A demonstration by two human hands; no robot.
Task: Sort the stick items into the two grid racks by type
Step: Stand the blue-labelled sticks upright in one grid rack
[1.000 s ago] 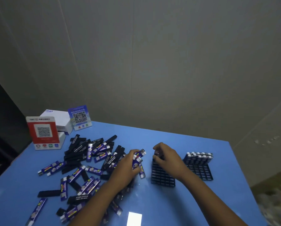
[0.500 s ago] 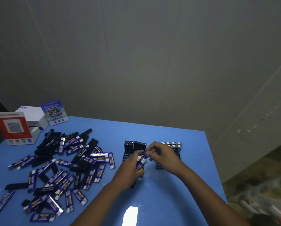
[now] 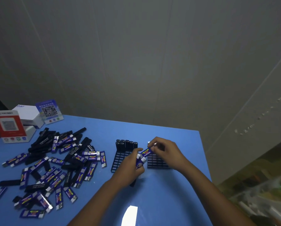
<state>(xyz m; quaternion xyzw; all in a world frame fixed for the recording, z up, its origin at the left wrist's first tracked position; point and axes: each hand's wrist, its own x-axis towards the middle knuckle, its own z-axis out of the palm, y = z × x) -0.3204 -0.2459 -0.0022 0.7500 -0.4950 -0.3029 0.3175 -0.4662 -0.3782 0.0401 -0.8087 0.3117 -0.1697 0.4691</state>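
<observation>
Both hands (image 3: 150,158) pinch blue sticks (image 3: 143,154) above two grid racks (image 3: 120,161).

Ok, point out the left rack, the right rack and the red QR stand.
left rack (image 3: 120,162): head view, bare grid cells.
right rack (image 3: 156,163): head view, bare grid cells.
red QR stand (image 3: 7,126): head view, front face.

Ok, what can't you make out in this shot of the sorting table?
Head view only:
- Right rack: far rows hidden by the right hand.
- Sticks in the left hand: count unclear, fingers cover them.
- Stick labels in the pile: too small and blurred to read.
- Red QR stand: cut by the left edge.
</observation>
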